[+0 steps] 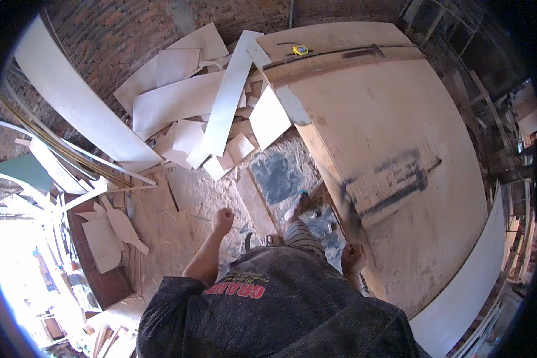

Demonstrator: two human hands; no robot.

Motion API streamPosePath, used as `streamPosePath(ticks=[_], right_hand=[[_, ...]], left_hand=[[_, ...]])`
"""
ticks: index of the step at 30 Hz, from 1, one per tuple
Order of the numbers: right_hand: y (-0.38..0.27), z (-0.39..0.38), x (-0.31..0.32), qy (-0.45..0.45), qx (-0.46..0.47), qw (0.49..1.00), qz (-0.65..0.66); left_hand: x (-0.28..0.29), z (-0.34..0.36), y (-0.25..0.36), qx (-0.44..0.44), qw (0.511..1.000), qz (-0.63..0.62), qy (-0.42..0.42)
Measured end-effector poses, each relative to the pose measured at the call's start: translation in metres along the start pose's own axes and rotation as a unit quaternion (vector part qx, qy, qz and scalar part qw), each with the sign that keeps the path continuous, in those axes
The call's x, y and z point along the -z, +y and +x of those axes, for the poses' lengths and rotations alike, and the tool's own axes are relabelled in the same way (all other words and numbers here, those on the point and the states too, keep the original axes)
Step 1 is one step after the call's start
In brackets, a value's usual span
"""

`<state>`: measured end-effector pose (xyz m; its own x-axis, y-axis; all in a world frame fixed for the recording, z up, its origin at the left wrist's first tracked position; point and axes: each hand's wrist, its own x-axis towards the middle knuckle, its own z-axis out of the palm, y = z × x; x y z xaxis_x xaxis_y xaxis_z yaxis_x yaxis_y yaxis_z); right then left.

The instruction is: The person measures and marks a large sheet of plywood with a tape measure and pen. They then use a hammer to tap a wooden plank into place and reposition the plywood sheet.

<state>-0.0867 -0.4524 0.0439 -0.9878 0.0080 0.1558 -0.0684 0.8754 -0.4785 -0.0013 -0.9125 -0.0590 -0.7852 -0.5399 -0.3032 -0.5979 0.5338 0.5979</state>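
Note:
My left hand (223, 221) is closed in a fist, held out in front of my body above the dusty floor, with nothing visible in it. On the other side, my right hand (353, 255) hangs low beside the near left edge of a large wooden worktable (400, 113). Its fingers look curled, and I see no object in them. A yellow tape measure (301, 51) lies at the table's far end, by a dark strip that crosses the top. Black smudges mark the table surface nearer to me.
Offcut boards (179, 101) are piled against the brick wall ahead. A long pale panel (83, 89) leans at the left. By my feet a narrow plank (255, 200) lies among sawdust. Cut wooden pieces (104, 238) rest on a brown board at left. A white sheet (465, 298) stands along the table's right side.

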Motion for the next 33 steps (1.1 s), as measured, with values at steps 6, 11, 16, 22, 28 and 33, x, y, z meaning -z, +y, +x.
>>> streamPosePath(ticks=[6, 11, 16, 22, 28, 33], right_hand=[[-0.04, 0.174, -0.069, -0.008, 0.108, 0.991, 0.081], [-0.153, 0.374, -0.125, 0.005, 0.283, 0.958, 0.049], [-0.287, 0.519, -0.187, 0.016, 0.388, 0.921, 0.03], [-0.356, 0.602, -0.266, -0.1, 0.407, 0.893, -0.165], [-0.378, 0.643, -0.297, -0.223, 0.386, 0.845, -0.295], [-0.383, 0.657, -0.303, -0.265, 0.454, 0.784, -0.331]], left_hand=[[-0.01, 0.034, -0.003, 0.075, 0.995, 0.049, -0.036], [0.012, 0.056, 0.015, 0.137, 0.989, 0.054, -0.018], [0.031, 0.103, 0.032, 0.155, 0.987, 0.05, 0.006], [0.046, 0.168, 0.034, 0.105, 0.994, 0.013, -0.042], [0.095, 0.262, 0.064, 0.112, 0.993, -0.015, -0.02], [0.115, 0.315, 0.075, 0.061, 0.997, -0.045, -0.012]])
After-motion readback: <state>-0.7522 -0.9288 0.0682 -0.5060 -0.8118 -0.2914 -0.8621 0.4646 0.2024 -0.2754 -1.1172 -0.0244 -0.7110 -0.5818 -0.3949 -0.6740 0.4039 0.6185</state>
